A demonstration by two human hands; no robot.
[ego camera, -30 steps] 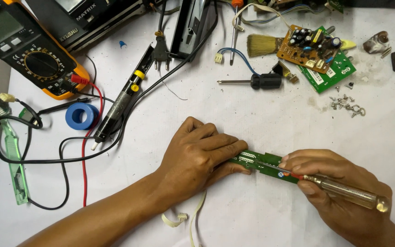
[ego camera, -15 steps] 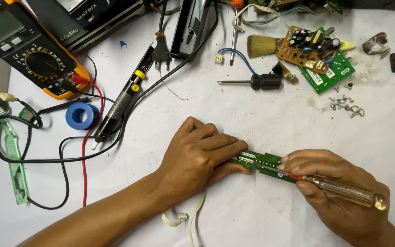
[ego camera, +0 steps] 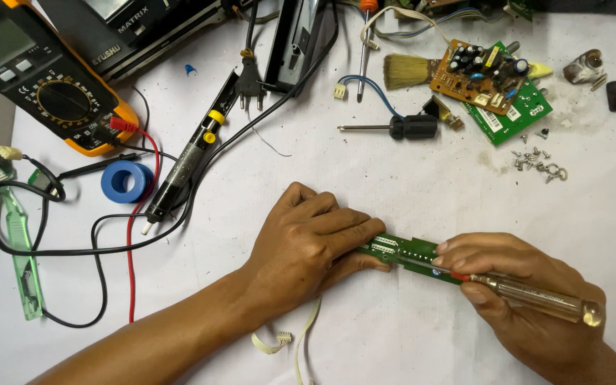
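Note:
A narrow green circuit board (ego camera: pixel 411 251) lies on the white table cover in front of me. My left hand (ego camera: pixel 311 239) rests flat over its left end, fingers pressing it down. My right hand (ego camera: pixel 522 299) grips a screwdriver with a clear amber handle (ego camera: pixel 536 299), its shaft pointing left with the tip on the board's middle. A pale ribbon cable (ego camera: pixel 301 339) trails out below my left wrist.
A yellow-edged multimeter (ego camera: pixel 44 78) with red and black leads lies top left, beside a blue tape roll (ego camera: pixel 126 180) and a desoldering pump (ego camera: pixel 187 160). A black-handled screwdriver (ego camera: pixel 393 128), brush (ego camera: pixel 408 71), two more circuit boards (ego camera: pixel 497 82) and several loose screws (ego camera: pixel 536 160) lie at the upper right.

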